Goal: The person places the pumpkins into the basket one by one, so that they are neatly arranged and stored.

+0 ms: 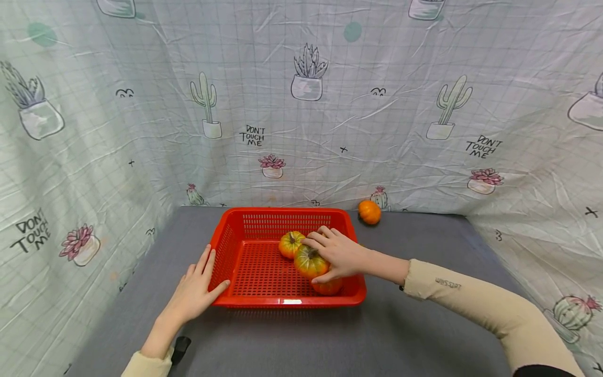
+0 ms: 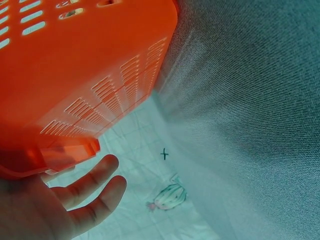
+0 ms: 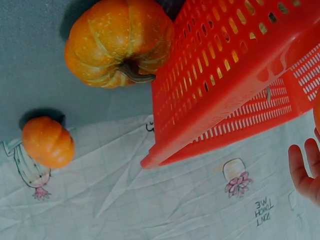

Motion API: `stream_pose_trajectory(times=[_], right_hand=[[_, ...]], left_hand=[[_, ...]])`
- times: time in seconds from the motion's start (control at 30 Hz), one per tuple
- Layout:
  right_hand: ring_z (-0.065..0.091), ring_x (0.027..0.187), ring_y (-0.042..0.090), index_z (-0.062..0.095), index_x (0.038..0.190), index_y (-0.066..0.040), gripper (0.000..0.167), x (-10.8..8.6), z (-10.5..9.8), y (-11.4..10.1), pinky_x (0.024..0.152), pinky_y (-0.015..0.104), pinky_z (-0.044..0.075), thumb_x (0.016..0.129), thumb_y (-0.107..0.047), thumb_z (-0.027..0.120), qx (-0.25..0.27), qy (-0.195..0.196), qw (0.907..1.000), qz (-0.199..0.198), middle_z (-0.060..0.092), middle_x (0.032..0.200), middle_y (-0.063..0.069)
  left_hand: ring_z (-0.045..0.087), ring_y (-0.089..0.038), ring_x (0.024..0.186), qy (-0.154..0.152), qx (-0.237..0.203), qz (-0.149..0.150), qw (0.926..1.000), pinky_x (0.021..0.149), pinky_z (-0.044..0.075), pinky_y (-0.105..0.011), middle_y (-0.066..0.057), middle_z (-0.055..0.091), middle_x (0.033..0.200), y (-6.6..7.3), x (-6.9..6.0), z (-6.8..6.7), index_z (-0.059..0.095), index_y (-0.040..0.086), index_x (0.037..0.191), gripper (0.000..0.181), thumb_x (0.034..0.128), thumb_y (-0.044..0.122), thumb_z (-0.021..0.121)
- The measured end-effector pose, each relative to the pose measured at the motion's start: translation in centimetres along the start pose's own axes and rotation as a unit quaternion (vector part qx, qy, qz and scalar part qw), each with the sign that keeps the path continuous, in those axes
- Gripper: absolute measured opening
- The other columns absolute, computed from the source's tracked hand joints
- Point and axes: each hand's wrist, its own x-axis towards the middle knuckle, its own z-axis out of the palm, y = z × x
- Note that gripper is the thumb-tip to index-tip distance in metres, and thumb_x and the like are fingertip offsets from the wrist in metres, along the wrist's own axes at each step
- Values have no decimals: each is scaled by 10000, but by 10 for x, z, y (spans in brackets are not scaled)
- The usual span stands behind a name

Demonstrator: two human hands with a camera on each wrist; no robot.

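I'm gripping a pumpkin (image 1: 309, 263) in my right hand (image 1: 342, 254), my uncurled left hand (image 1: 194, 291) apparently steadying the basket (image 1: 254, 301) from eight o'clock.

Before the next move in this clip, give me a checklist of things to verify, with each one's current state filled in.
1. Basket standing level on the table: ok.
2. Left hand at the basket: ok, it touches the left rim.
3. Right hand on a pumpkin: ok, thumb and fingers hold the green-and-orange pumpkin inside the basket.
4. That pumpkin's weight off whatever lies beneath: cannot tell, its underside is hidden.
5. Bare floor in the basket: ok, the left part is free.
6. No pumpkins outside the basket: not ok, the small orange pumpkin and larger orange pumpkin are on the table.
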Motion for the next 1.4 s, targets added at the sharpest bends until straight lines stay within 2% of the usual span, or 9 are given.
stream_pose_trajectory(times=[0.2,0.4,0.6,0.77,0.87,1.03,1.2,1.4], right_hand=[[370,1018,197,391,1324,-115,844,8,1,3,786,346,358,706,-672,537,-294,-91,9990,-338,455,1254,36],[368,1079,207,388,1328,-130,840,20,1,9,852,379,367,704,-670,543,-404,-238,9972,-588,462,1278,34],[370,1112,222,374,1357,-174,837,28,3,14,860,401,351,697,-646,577,-174,-660,9940,-859,458,1339,7],[367,1155,236,375,1358,-219,815,31,8,15,890,421,343,681,-588,639,35,-1104,9892,-962,444,1350,-13],[370,1166,238,386,1348,-216,815,34,10,15,900,421,345,664,-551,676,123,-1229,9873,-997,443,1345,-20],[376,1187,252,404,1333,-212,827,41,8,13,917,435,334,635,-527,717,154,-1235,9854,-1163,458,1332,-28],[379,1215,278,414,1325,-218,824,48,6,9,923,450,329,632,-556,704,-103,-1128,9842,-1362,475,1326,-25],[400,1140,228,440,1312,-222,818,53,9,5,876,406,343,635,-629,651,-362,-948,9849,-1400,511,1293,-49]], left_hand=[[417,-391,1075,-31,-43,21,10000,809,367,-571,-167,137,1487,-1,1,0,212,-32,1399,809,842,473,511],[402,-408,1100,-46,-62,5,10000,824,354,-589,-167,121,1491,-3,3,-3,193,-30,1404,805,841,436,531],[390,-435,1123,-113,-97,-11,9999,853,336,-608,-160,104,1496,-3,4,-3,180,-20,1410,813,846,467,506],[383,-484,1132,-124,-149,-19,9998,862,321,-629,-165,110,1493,-2,3,-3,185,-23,1408,800,846,436,522],[383,-501,1129,-119,-173,-23,9998,859,322,-634,-168,116,1491,-2,2,-3,192,-27,1405,792,842,411,536],[376,-529,1127,-119,-234,-34,9996,860,319,-643,-179,123,1487,-1,1,-3,197,-33,1402,790,839,400,542],[373,-539,1125,-123,-259,-52,9996,867,314,-645,-187,126,1484,-1,1,-3,195,-36,1401,788,839,395,541],[370,-550,1122,-105,-258,-40,9996,866,314,-644,-188,125,1483,-1,1,-2,195,-37,1401,782,843,386,542]])
